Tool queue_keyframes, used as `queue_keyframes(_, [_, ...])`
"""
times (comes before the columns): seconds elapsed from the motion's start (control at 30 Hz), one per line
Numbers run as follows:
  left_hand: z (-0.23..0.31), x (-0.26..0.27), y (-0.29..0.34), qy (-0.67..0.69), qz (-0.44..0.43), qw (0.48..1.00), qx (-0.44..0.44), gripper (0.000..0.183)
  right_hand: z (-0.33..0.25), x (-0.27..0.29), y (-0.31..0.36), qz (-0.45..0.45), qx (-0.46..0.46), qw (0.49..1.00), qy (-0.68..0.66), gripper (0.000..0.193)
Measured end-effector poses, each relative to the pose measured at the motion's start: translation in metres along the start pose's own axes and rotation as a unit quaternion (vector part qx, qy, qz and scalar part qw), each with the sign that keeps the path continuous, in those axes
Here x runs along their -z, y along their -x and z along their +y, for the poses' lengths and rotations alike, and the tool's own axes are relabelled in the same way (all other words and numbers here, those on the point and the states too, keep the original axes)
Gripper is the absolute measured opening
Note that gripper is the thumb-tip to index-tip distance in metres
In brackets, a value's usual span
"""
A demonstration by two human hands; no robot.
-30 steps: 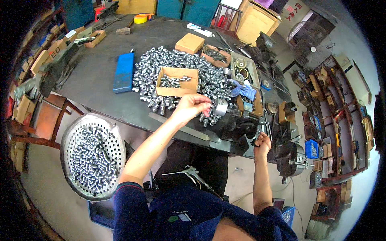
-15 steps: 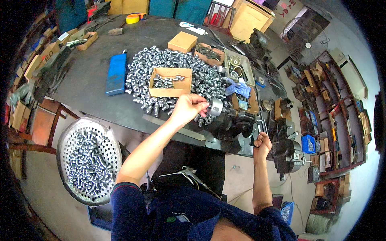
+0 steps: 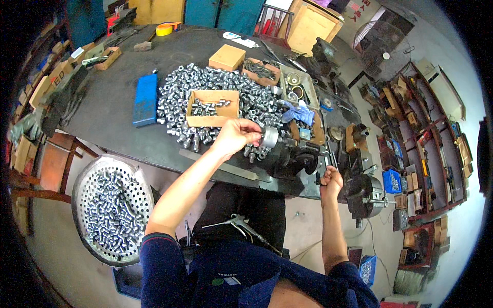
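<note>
My left hand (image 3: 236, 137) is closed in a pinch at the face of a round silver chuck (image 3: 270, 137). What its fingertips hold is hidden by the fingers. The chuck sits at the left end of a dark bench fixture (image 3: 298, 158) by the table's front edge. At the fixture's right end, my right hand (image 3: 332, 180) is wrapped round a bar-like lever (image 3: 328, 156). Behind my left hand, an open cardboard box (image 3: 213, 121) with some metal fittings in it rests among a big pile of shiny metal fittings (image 3: 187, 82).
A perforated metal pan (image 3: 141, 187) of fittings stands left, below the table (image 3: 110, 115). Around the pile are a blue box (image 3: 146, 100), a closed carton (image 3: 227, 57) and a blue-white glove (image 3: 299, 112). An air gun (image 3: 237, 222) lies across my lap. Shelves (image 3: 436, 149) line the right.
The view has shifted slightly, so the table's things sit a bit further left. Both hands keep their places at the fixture, with little visible movement.
</note>
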State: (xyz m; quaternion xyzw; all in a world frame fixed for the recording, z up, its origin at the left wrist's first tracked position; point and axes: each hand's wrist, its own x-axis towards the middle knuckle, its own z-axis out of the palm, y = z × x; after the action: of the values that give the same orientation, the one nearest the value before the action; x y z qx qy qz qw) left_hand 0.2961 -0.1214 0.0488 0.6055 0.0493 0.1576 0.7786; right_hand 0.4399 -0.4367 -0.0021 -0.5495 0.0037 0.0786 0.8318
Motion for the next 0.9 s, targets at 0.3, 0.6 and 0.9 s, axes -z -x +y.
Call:
queue_keyframes(0.3, [-0.016, -0.008, 0.007, -0.192, 0.039, 0.981, -0.010, 0.032, -0.052, -0.042, -0.047, -0.064, 0.048, 0.997, 0.001, 0.021])
queue_keyframes(0.6, [-0.018, -0.021, 0.005, -0.293, 0.097, 0.949, -0.056, 0.030, 0.047, -0.010, -0.123, 0.003, 0.153, 0.979, 0.136, 0.022])
queue_keyframes(0.9, [-0.018, -0.026, 0.007, -0.355, 0.139, 0.917, -0.117, 0.029, 0.010, 0.009, -0.009, -0.037, -0.012, 0.999, -0.004, 0.021])
